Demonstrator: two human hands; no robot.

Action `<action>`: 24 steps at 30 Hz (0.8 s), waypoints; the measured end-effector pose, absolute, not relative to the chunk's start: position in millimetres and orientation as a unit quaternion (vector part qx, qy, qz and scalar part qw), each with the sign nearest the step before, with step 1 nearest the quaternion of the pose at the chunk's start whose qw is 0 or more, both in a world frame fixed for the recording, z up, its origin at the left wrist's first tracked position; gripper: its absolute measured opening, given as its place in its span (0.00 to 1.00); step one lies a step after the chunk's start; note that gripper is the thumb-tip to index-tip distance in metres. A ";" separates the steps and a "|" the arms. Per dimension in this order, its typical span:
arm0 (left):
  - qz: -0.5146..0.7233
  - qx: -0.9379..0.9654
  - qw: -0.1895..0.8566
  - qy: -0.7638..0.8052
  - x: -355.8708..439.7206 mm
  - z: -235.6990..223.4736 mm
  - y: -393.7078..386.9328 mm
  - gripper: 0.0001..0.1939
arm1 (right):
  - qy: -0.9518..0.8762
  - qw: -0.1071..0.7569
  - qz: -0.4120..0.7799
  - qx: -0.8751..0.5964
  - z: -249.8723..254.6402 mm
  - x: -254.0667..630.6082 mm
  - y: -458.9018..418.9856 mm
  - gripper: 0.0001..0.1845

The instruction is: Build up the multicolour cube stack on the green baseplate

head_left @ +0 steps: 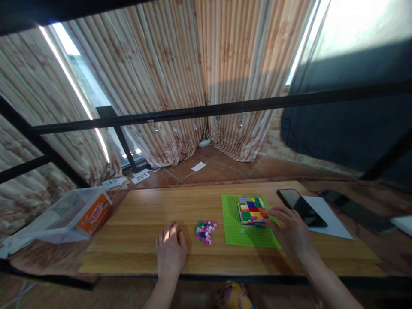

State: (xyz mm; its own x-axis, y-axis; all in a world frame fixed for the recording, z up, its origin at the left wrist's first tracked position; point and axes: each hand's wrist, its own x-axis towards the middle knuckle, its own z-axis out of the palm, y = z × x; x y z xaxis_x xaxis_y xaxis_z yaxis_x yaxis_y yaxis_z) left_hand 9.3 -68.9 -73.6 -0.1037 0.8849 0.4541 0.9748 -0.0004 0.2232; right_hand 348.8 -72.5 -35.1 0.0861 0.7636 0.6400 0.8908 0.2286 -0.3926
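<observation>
A block built of multicoloured toy bricks (251,216) stands on a green studded baseplate (233,234). My right hand (291,231) reaches in from the right, thumb and forefinger closed at the block's right edge around a small red-orange toy brick (264,213). Whether that brick is fixed to the block I cannot tell. On the wooden tabletop lies my left hand (170,249), relaxed, with fingers slightly bent and nothing seen in it. Just right of it is a loose pile of small bricks (205,231) in pink, purple, green and white.
A black phone (302,208) lies partly over a white sheet (331,219) on the right of the wooden table (138,214). Beyond it is another dark flat object (357,210). A clear plastic box (67,214) with an orange label stands left. A black metal bar (180,113) crosses ahead.
</observation>
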 end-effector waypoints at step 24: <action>-0.245 -0.660 0.088 -0.704 10.0 -74.6 -68.4 0.17 | -0.707 0.353 -0.031 -0.612 -44.5 337.4 -66.5 0.12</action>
